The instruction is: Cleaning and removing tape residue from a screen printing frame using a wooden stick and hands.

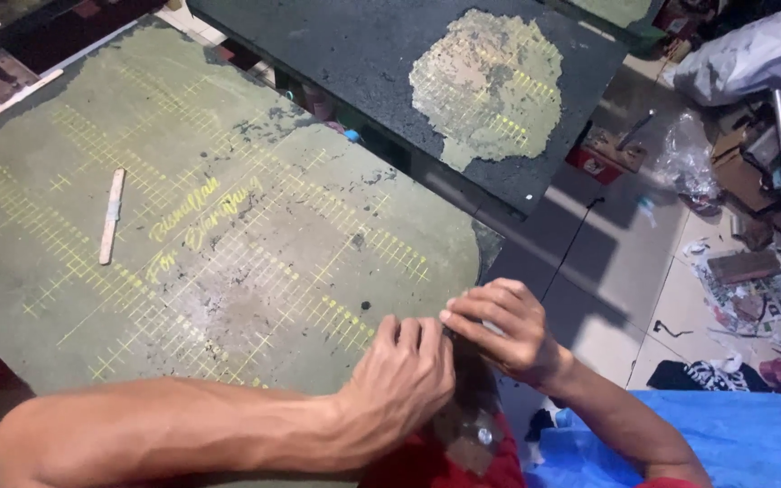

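Observation:
My left hand [404, 370] and my right hand [499, 330] meet at the near right corner of a worn green table [228, 253] marked with yellow grid lines. The fingers of both hands are curled around a small dark piece [465, 361], which they mostly hide. Just below them lies a brown strip with a round metal stud [484, 436], resting on red cloth [427, 465]. My left forearm lies across the table's front edge.
A flat wooden stick [112, 217] lies on the table at the left. A second dark table [363, 54] with a worn pale patch stands behind. A blue sheet [734, 434] is at the lower right. Clutter and a thin black cable [571, 244] lie on the tiled floor.

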